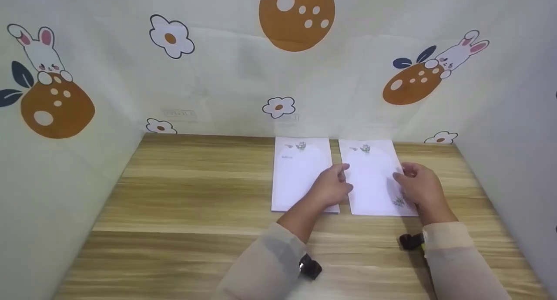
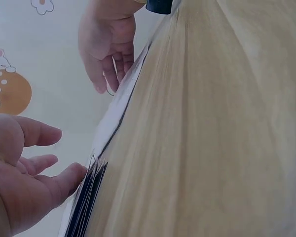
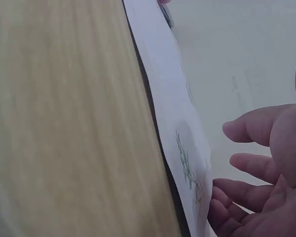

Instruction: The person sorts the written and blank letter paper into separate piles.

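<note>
Two white printed sheets lie side by side on the wooden table. The left sheet [image 1: 300, 173] tops a stack whose dark-edged layers [image 2: 86, 197] show in the left wrist view. On the right sheet [image 1: 370, 178] there is a small plant print near the lower right corner. My left hand [image 1: 333, 186] is over the gap between the sheets, thumb and fingers apart, fingertips by the right sheet's left edge. At that sheet's right edge is my right hand [image 1: 421, 184]; in the right wrist view its lower fingers [image 3: 241, 192] touch the edge and the thumb stands clear.
A pale cloth wall [image 1: 226, 73] printed with oranges, rabbits and flowers rises behind the table [image 1: 187, 187] and along both sides. Small black devices [image 1: 310, 267] sit at both wrists beside the light sleeves.
</note>
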Demonstrator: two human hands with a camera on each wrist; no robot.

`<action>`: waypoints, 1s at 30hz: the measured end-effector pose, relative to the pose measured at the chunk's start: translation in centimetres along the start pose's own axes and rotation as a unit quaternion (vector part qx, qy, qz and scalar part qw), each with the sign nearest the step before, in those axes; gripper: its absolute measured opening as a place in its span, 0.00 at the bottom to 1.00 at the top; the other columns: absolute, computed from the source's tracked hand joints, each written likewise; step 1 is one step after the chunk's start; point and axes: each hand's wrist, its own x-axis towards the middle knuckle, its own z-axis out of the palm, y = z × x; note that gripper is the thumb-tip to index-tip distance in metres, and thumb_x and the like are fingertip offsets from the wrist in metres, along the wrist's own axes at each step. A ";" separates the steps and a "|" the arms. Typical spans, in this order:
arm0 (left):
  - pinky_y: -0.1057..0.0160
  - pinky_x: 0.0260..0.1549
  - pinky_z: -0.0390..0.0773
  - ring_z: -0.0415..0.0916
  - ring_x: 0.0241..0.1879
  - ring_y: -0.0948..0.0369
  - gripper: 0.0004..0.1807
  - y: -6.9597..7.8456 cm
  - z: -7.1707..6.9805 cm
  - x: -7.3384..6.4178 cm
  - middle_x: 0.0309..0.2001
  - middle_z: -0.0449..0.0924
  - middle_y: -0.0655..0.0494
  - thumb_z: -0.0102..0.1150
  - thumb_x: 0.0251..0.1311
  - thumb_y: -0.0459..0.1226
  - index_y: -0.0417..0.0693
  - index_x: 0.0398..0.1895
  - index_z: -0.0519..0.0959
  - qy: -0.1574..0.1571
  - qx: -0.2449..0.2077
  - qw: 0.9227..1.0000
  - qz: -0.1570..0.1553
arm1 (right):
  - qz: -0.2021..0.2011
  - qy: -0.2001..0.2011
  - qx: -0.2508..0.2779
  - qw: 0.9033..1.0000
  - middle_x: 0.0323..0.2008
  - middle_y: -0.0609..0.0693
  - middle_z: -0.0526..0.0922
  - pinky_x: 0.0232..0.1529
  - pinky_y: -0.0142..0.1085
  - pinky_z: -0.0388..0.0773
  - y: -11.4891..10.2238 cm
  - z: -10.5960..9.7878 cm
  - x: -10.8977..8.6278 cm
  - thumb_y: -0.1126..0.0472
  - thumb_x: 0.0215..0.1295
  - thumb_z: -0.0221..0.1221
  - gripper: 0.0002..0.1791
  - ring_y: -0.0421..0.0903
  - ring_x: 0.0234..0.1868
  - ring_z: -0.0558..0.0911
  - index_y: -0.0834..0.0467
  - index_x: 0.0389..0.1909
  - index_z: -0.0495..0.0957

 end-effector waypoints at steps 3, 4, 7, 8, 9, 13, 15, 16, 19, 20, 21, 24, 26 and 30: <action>0.56 0.60 0.85 0.84 0.59 0.55 0.33 0.0 -0.2 -0.1 0.64 0.81 0.51 0.63 0.70 0.37 0.58 0.78 0.72 0.011 -0.014 1.000 0.008 | -0.002 0.020 -0.021 1.000 0.76 0.67 0.72 0.75 0.60 0.72 -0.5 0.1 -0.2 0.45 0.77 0.59 0.38 0.65 0.75 0.73 0.58 0.81 0.66; 0.55 0.64 0.83 0.82 0.64 0.55 0.32 -0.1 -0.3 -0.1 0.68 0.79 0.52 0.62 0.71 0.38 0.59 0.78 0.72 0.017 -0.016 1.000 0.014 | -0.009 0.027 -0.028 0.999 0.77 0.67 0.71 0.75 0.61 0.71 -0.8 0.3 -0.3 0.44 0.77 0.59 0.37 0.66 0.75 0.72 0.57 0.80 0.67; 0.54 0.72 0.79 0.76 0.73 0.55 0.31 -0.7 -1.2 -0.2 0.76 0.74 0.55 0.61 0.73 0.41 0.58 0.79 0.71 0.040 -0.011 0.998 0.043 | -0.051 0.038 -0.050 0.997 0.78 0.67 0.69 0.77 0.64 0.68 -2.0 1.2 -0.7 0.45 0.77 0.59 0.35 0.67 0.76 0.70 0.56 0.79 0.70; 0.54 0.72 0.79 0.76 0.73 0.55 0.31 -1.0 -1.6 -0.3 0.76 0.74 0.55 0.60 0.73 0.41 0.57 0.79 0.70 0.047 -0.002 0.997 0.057 | -0.071 0.036 -0.058 0.995 0.78 0.67 0.68 0.77 0.65 0.68 -2.5 1.6 -0.9 0.46 0.77 0.59 0.34 0.68 0.77 0.69 0.57 0.78 0.70; 0.54 0.72 0.78 0.75 0.73 0.55 0.31 -1.3 -2.0 -0.4 0.77 0.73 0.56 0.60 0.74 0.41 0.56 0.79 0.70 0.053 0.009 0.996 0.068 | -0.091 0.033 -0.065 0.993 0.79 0.66 0.68 0.78 0.65 0.67 -3.0 2.0 -1.1 0.46 0.77 0.59 0.34 0.68 0.78 0.69 0.57 0.78 0.71; 0.53 0.75 0.75 0.73 0.76 0.55 0.31 -2.3 -3.7 -0.7 0.77 0.72 0.56 0.59 0.75 0.44 0.57 0.79 0.69 0.078 0.061 0.992 0.084 | -0.158 0.020 -0.093 0.983 0.79 0.63 0.70 0.81 0.64 0.64 -4.8 3.3 -2.0 0.45 0.76 0.61 0.34 0.66 0.81 0.66 0.57 0.77 0.72; 0.52 0.78 0.72 0.71 0.77 0.56 0.32 -2.4 -4.7 -1.0 0.78 0.72 0.58 0.60 0.75 0.46 0.59 0.80 0.69 0.091 0.078 0.990 0.072 | -0.178 0.011 -0.104 0.978 0.80 0.61 0.69 0.83 0.62 0.60 -5.5 3.8 -2.2 0.44 0.76 0.61 0.35 0.65 0.83 0.63 0.56 0.77 0.71; 0.52 0.79 0.70 0.70 0.78 0.56 0.32 -2.5 -5.3 -1.0 0.79 0.71 0.58 0.60 0.75 0.48 0.60 0.80 0.68 0.101 0.086 0.989 0.064 | -0.188 0.008 -0.108 0.976 0.80 0.60 0.69 0.84 0.62 0.59 -6.0 4.2 -2.3 0.43 0.76 0.61 0.36 0.64 0.84 0.63 0.55 0.78 0.71; 0.48 0.82 0.64 0.63 0.82 0.54 0.35 -2.9 -7.4 -1.4 0.81 0.67 0.58 0.61 0.74 0.53 0.62 0.82 0.66 0.128 0.118 0.984 0.047 | -0.212 -0.004 -0.114 0.971 0.81 0.58 0.68 0.85 0.60 0.57 -7.2 5.2 -2.3 0.42 0.76 0.60 0.37 0.62 0.84 0.62 0.53 0.80 0.68; 0.47 0.83 0.63 0.61 0.83 0.53 0.36 -3.1 -8.2 -1.6 0.82 0.66 0.57 0.61 0.73 0.55 0.62 0.82 0.65 0.136 0.132 0.981 0.043 | -0.219 -0.009 -0.116 0.969 0.81 0.58 0.68 0.85 0.60 0.57 -7.6 5.5 -2.3 0.41 0.76 0.60 0.38 0.62 0.84 0.62 0.52 0.81 0.67; 0.46 0.83 0.61 0.59 0.84 0.53 0.38 -3.3 -8.9 -1.7 0.83 0.64 0.57 0.60 0.73 0.57 0.62 0.83 0.65 0.143 0.146 0.978 0.039 | -0.226 -0.013 -0.117 0.967 0.82 0.58 0.67 0.85 0.61 0.57 -8.0 5.8 -2.3 0.41 0.76 0.60 0.38 0.63 0.84 0.62 0.52 0.81 0.67; 0.43 0.84 0.59 0.55 0.86 0.50 0.42 -4.3 -11.1 -2.2 0.85 0.60 0.56 0.59 0.71 0.61 0.61 0.84 0.62 0.159 0.199 0.966 0.034 | -0.240 -0.021 -0.119 0.963 0.82 0.58 0.66 0.85 0.62 0.56 -9.1 6.5 -2.6 0.40 0.75 0.61 0.39 0.64 0.85 0.61 0.50 0.82 0.66; 0.42 0.84 0.58 0.55 0.86 0.50 0.44 -5.0 -12.3 -2.5 0.85 0.60 0.55 0.58 0.71 0.63 0.59 0.85 0.60 0.164 0.231 0.958 0.036 | -0.246 -0.023 -0.120 0.962 0.83 0.57 0.65 0.85 0.62 0.55 -9.7 6.9 -2.9 0.39 0.75 0.60 0.40 0.63 0.85 0.61 0.49 0.82 0.65; 0.38 0.84 0.56 0.54 0.86 0.48 0.44 -6.1 -14.3 -2.9 0.85 0.60 0.54 0.58 0.71 0.62 0.57 0.85 0.61 0.175 0.256 0.950 0.030 | -0.253 -0.022 -0.115 0.960 0.83 0.54 0.65 0.86 0.61 0.56 -11.1 7.6 -3.5 0.36 0.74 0.60 0.40 0.60 0.85 0.61 0.47 0.82 0.66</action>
